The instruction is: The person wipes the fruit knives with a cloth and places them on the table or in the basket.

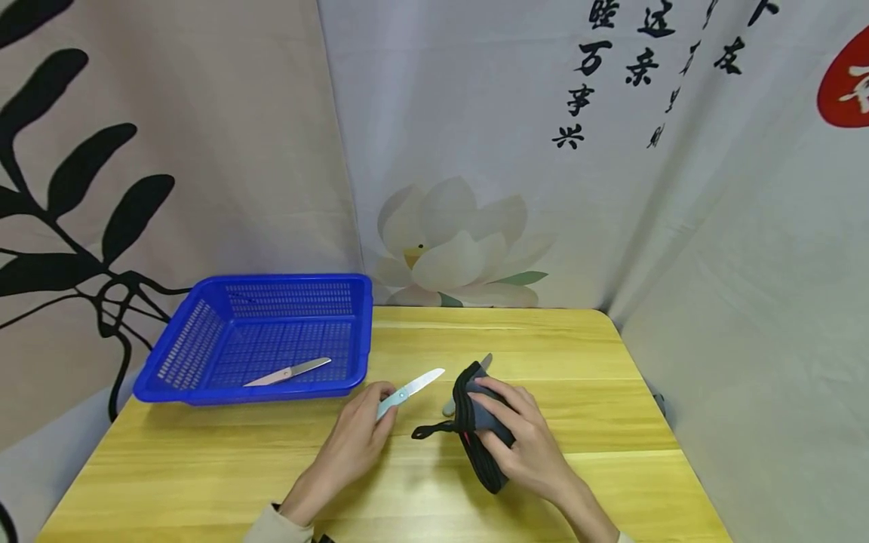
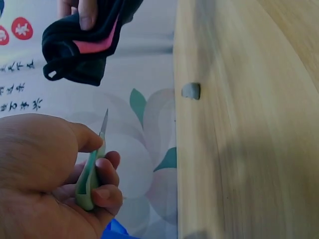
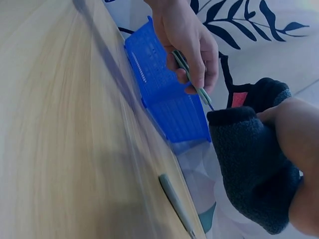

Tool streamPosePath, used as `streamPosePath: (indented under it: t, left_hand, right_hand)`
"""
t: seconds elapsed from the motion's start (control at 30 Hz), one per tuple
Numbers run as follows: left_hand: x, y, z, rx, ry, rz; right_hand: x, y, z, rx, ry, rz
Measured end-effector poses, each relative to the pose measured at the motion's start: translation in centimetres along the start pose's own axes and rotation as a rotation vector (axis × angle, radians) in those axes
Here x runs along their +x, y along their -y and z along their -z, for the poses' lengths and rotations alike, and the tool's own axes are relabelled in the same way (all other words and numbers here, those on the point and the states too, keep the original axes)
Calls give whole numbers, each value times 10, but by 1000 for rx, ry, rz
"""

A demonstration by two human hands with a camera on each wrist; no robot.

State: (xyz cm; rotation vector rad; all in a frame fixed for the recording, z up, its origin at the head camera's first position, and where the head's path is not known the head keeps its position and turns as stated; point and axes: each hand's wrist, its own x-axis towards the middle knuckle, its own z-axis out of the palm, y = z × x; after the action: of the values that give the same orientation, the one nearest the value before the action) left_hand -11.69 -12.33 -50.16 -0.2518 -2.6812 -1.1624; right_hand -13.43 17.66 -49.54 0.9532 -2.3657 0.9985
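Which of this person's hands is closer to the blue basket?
Left. The left hand, gripping a pale green knife, is close by the near right corner of the blue basket; the right hand, gripping a dark cloth item, is farther to the right.

Table (image 1: 611,422), lower half of head view: wood-look top, streaky grain, smooth, satin sheen with pale glare. Basket (image 1: 251,396), left of centre: moulded plastic, perforated walls, slightly glossy rim. Centre knife (image 1: 409,391): bright metal blade, smooth plastic-looking handle. Basket knife (image 1: 288,372): metal blade, smooth handle. Tabletop knife (image 3: 174,201), lower middle of right wrist view: smooth, dull-sheened handle. Folded cloth (image 3: 244,164), lower right there: fuzzy, rough, matt fabric. Backdrop (image 1: 237,151), upper half of head view: matt cloth, softly creased.
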Motion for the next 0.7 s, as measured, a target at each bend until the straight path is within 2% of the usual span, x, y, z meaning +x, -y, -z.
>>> streamPosePath:
  t: [0.23, 0.43, 0.57, 0.7]
  left_hand:
    - [-4, -4, 3, -94, -18, 4]
    - [-5, -9, 4, -160, 17, 25]
    - [-5, -13, 3, -160, 26, 19]
    - [-6, -16, 2, -124, 23, -25]
  right_hand:
    - [11, 8, -6, -89, 23, 88]
    - [17, 13, -10, -190, 28, 188]
    - [22, 16, -14, -260, 14, 264]
    - [24, 18, -17, -329, 17, 313]
